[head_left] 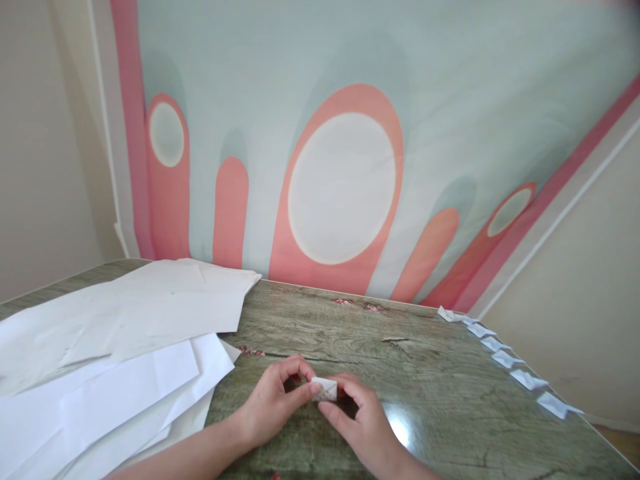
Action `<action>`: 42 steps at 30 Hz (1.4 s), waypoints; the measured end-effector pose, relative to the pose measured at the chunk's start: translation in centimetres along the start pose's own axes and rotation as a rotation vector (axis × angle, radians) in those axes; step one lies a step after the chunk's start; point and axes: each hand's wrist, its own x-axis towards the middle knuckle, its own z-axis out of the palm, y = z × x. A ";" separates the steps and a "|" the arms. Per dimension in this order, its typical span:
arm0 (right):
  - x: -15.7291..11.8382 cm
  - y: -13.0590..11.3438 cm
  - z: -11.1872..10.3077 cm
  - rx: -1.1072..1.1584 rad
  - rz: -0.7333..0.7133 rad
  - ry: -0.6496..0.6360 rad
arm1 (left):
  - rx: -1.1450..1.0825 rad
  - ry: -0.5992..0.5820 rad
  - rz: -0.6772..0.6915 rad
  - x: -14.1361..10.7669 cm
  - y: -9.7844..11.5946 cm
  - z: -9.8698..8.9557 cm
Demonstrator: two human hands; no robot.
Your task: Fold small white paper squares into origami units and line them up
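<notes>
A small folded rectangle of white paper [327,388] is pinched by both the left hand [273,401] and the right hand [361,415] (its faint marks cannot be read), over the greenish-brown, wood-grained surface [430,377].

Seemingly a craft room: 1 wood-grain table [425,373], paper sheets [165,300], printed backdrop [450,100].

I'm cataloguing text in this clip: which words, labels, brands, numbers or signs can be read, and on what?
None can be read.
Small folded paper: faint marks, too small to make out.
White sheets: no legible writing.
Wall backdrop: coloured shapes, no lettering.
</notes>
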 end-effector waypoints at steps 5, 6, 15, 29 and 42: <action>0.0 -0.4 0.3 -0.049 0.002 0.020 | -0.066 -0.049 0.031 -0.1 0.4 0.1; 0.0 -0.5 0.3 -0.054 -0.008 0.028 | -0.072 -0.052 0.030 -0.2 0.4 0.1; -0.4 -0.1 -0.1 -0.205 -0.162 0.107 | 0.011 -0.037 0.030 -0.3 0.2 0.3; -0.3 0.5 -1.1 -0.985 -0.590 -0.003 | 0.463 0.031 0.233 -0.9 0.1 0.7; -0.3 1.3 -0.9 -0.821 -0.442 -0.058 | 0.599 -0.073 0.117 -0.8 0.0 0.9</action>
